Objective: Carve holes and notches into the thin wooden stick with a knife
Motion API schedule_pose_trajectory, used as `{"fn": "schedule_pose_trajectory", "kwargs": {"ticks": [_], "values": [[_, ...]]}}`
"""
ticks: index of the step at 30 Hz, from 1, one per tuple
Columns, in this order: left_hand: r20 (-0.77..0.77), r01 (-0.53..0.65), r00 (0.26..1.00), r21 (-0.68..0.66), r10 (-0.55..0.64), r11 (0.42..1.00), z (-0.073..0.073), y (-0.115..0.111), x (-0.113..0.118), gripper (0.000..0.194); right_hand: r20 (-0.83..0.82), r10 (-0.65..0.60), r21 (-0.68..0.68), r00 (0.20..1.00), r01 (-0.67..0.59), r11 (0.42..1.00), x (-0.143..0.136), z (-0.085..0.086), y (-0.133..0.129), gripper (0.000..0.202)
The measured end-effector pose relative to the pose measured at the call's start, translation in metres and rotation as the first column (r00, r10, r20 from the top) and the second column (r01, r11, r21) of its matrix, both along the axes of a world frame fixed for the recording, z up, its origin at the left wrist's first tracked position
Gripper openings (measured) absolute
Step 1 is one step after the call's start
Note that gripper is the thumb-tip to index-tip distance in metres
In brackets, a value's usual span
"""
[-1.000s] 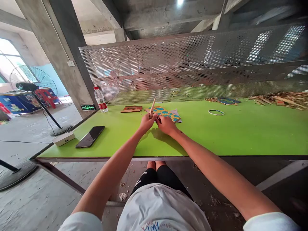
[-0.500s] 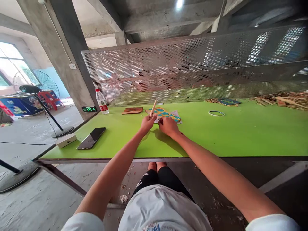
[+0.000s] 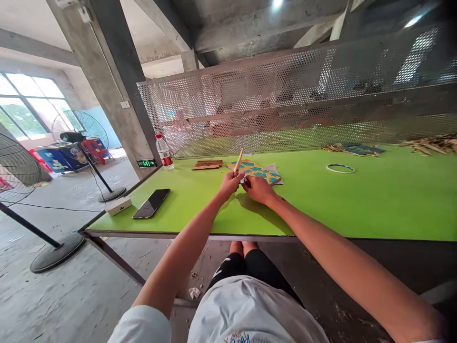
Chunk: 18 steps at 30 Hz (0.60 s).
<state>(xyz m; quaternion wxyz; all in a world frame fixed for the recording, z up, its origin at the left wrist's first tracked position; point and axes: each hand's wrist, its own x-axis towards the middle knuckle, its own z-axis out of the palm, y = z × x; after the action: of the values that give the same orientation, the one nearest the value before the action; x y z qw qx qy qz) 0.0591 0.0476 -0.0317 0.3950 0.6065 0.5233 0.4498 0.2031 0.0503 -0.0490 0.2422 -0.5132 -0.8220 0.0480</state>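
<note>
A capped bottle (image 3: pixel 164 154) stands; left fingers (image 3: pixel 231 179) grip a pointed stick (image 3: pixel 238 163); I cannot tell what right fingers (image 3: pixel 251 183) hold.

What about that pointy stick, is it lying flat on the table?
No, the left hand holds the pointy stick with its tip up.

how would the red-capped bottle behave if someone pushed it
The bottle would probably tip if pushed high, being tall and narrow. Its round body could roll once down, and the clear, plastic-looking wall may flex.
</note>
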Motion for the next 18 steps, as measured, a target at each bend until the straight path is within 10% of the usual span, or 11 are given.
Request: {"fn": "schedule_pose_trajectory", "kwargs": {"ticks": [18], "values": [[-0.257,-0.109,0.957,0.103,0.132,0.989,-0.010,0.008,0.005,0.034,0.188,-0.323,0.062,0.927,0.317,0.946,-0.007,0.005,-0.022,0.034]]}}
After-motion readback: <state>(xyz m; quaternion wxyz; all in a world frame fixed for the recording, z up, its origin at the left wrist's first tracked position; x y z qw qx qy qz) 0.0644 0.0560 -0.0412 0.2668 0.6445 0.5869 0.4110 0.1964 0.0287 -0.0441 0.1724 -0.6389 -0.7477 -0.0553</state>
